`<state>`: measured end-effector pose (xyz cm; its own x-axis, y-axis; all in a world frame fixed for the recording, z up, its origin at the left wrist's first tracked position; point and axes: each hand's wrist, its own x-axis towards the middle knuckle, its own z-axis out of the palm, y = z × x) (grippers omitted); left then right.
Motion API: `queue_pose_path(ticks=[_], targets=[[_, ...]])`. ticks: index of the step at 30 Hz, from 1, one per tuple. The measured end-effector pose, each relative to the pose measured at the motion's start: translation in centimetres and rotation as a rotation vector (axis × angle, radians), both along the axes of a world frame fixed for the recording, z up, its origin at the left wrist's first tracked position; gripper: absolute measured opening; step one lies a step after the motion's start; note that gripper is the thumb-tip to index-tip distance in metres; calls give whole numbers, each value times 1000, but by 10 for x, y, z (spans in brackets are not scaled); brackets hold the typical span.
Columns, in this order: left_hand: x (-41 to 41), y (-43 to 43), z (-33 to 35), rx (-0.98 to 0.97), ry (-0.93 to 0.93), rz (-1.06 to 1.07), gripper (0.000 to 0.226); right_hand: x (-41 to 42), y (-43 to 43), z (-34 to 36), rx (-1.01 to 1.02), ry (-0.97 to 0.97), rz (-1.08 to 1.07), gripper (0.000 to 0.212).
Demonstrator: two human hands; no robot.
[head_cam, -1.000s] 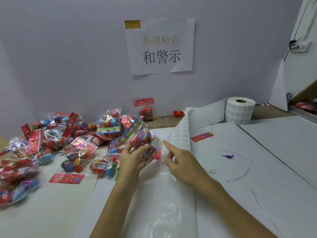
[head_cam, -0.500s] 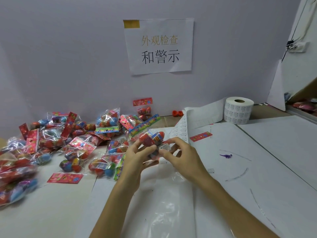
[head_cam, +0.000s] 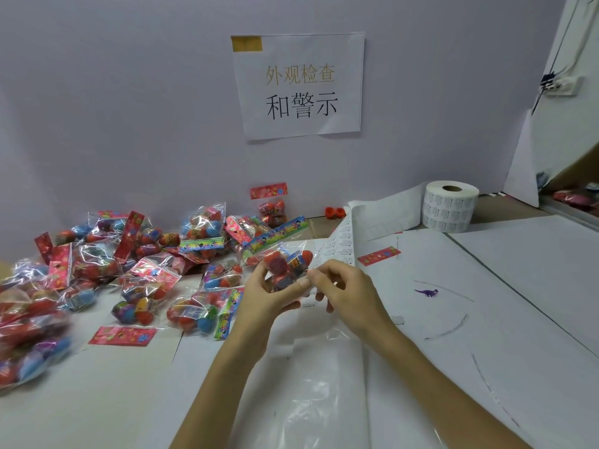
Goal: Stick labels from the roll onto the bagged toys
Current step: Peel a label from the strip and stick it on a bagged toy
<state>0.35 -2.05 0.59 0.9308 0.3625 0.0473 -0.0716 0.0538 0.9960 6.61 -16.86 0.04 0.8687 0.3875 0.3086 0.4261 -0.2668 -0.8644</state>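
Under a wall sign (head_cam: 298,85) reading 外观检查 和警示, the left hand (head_cam: 259,296) curls round a clear bag of egg-shaped toys (head_cam: 285,264) above the table (head_cam: 486,270), the right hand (head_cam: 346,296) pinching its right edge between thumb and forefinger, while the label roll (head_cam: 450,205) stands well apart at back right, its print too small to read.

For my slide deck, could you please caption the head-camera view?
Left hand and right hand hold a bagged toy, with the label roll behind.
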Motion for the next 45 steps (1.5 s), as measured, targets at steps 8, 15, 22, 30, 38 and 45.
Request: queue_pose_path(ticks=[8, 15, 22, 30, 38, 45], targets=[[-1, 3, -2, 19, -17, -5, 45, 2, -2, 0, 28, 11, 41, 28], [-1, 5, -6, 37, -13, 0, 34, -2, 0, -3, -51, -29, 59, 33], [-1, 4, -7, -5, -22, 33, 33, -1, 0, -2, -75, -30, 162, 19], [1, 3, -5, -5, -41, 75, 59, -3, 0, -2, -99, -40, 218, 16], [3, 6, -6, 1, -43, 148, 61, 0, -1, -4, -79, -37, 236, 8], [1, -2, -6, 66, -74, 93, 42, -2, 3, -3, 21, 25, 132, 31]])
